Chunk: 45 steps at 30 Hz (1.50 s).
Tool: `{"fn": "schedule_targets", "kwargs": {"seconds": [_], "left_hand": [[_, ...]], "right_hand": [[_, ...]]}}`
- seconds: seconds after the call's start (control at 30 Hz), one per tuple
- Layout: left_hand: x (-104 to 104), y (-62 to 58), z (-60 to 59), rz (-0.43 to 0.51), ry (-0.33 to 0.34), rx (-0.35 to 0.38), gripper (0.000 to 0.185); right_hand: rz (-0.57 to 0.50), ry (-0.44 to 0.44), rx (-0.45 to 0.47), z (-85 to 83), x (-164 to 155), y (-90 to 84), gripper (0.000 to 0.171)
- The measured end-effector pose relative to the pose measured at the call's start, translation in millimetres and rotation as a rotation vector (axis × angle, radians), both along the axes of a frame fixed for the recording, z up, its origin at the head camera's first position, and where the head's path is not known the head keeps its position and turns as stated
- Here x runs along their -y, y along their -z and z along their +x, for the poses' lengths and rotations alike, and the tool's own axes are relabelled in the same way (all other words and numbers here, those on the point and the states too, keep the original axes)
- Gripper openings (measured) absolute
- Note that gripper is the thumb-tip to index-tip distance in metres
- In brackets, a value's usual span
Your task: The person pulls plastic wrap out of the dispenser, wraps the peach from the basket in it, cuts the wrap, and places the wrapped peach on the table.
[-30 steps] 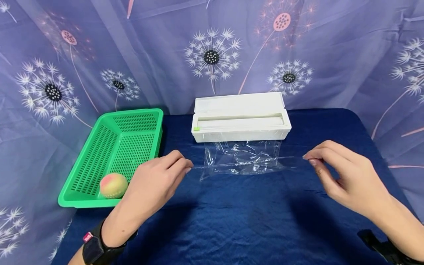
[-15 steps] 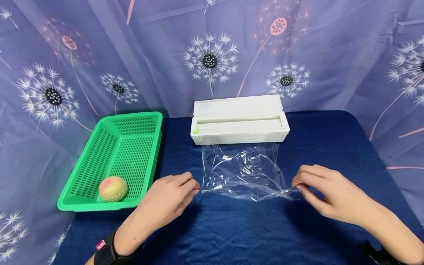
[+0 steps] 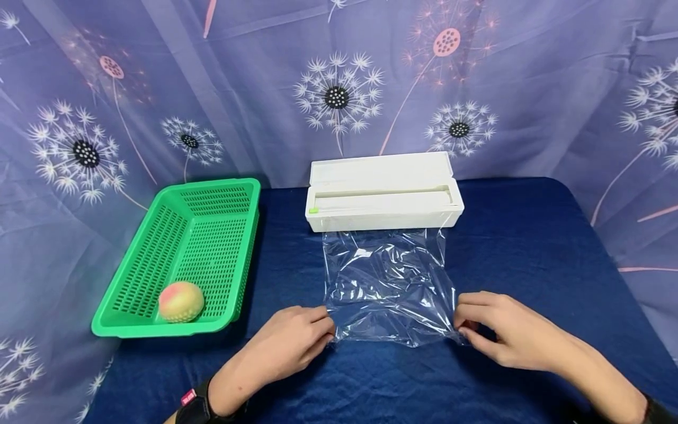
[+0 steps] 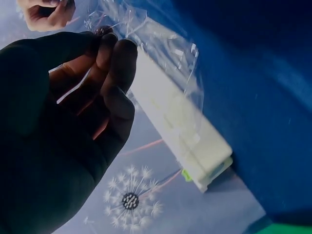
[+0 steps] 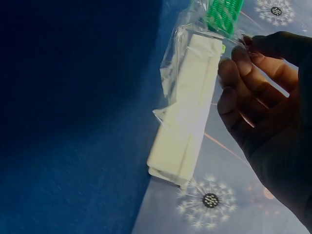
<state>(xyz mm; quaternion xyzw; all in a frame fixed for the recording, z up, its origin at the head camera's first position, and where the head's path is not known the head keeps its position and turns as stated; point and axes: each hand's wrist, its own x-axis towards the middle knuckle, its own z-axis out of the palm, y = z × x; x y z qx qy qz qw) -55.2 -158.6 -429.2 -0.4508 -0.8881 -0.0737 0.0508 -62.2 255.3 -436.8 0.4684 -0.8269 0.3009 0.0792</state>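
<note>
A sheet of clear cling film (image 3: 389, 282) runs from a white dispenser box (image 3: 384, 199) toward me over the blue cloth. My left hand (image 3: 296, 344) pinches the film's near left corner, and my right hand (image 3: 489, 330) pinches its near right corner. The film is wrinkled and stretched between them. In the left wrist view my left hand's fingers (image 4: 114, 63) curl on the film (image 4: 161, 44) with the box (image 4: 180, 131) behind. The right wrist view shows my right hand's fingers (image 5: 239, 73) on the film (image 5: 178, 63) beside the box (image 5: 187, 117).
A green perforated basket (image 3: 159, 235) stands at the left with a peach-coloured fruit (image 3: 181, 301) in its near corner. The table carries a dark blue cloth (image 3: 529, 235). A purple dandelion-print curtain (image 3: 339, 88) hangs close behind and at both sides.
Both hands have drawn the film's front edge toward me, pulling more film out of the box. The film now lies lower and longer over the cloth.
</note>
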Motion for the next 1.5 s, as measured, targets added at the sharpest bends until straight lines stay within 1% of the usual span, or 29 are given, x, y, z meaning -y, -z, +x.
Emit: {"fn": "schedule_targets", "kwargs": {"seconds": [0.13, 0.2, 0.4, 0.47, 0.6, 0.73, 0.97, 1.33, 1.5], "left_hand": [[-4.5, 8.4, 4.4, -0.001, -0.005, 0.045, 0.004], [-6.0, 11.6, 5.7, 0.003, 0.002, 0.061, 0.006], [-7.2, 18.1, 8.3, 0.012, 0.025, 0.089, 0.013], [-6.6, 19.2, 9.2, 0.029, 0.018, 0.088, 0.013], [-6.2, 21.8, 10.6, 0.062, -0.001, 0.057, 0.016], [-6.3, 26.3, 12.0, 0.065, -0.008, 0.030, 0.018], [-5.6, 34.8, 14.0, 0.055, -0.039, 0.047, 0.016], [-0.7, 38.4, 17.3, 0.001, -0.078, 0.137, 0.019], [1.9, 39.1, 17.7, 0.002, -0.092, 0.151, 0.017]], "right_hand": [[0.041, -0.005, 0.053, 2.0, 1.2, 7.9, 0.041], [0.064, -0.001, 0.071, 3.2, 1.1, 10.5, 0.039], [0.105, 0.001, 0.087, 6.2, -1.3, 15.4, 0.042], [0.111, -0.003, 0.089, 7.2, -2.2, 16.7, 0.042], [0.121, 0.001, 0.093, 9.5, -2.8, 19.5, 0.042], [0.133, 0.013, 0.104, 11.6, -2.1, 22.5, 0.043], [0.165, 0.038, 0.152, 14.7, -1.9, 28.0, 0.045], [0.181, 0.035, 0.178, 17.2, -5.0, 38.7, 0.045], [0.178, 0.032, 0.176, 17.6, -5.5, 40.6, 0.044]]}}
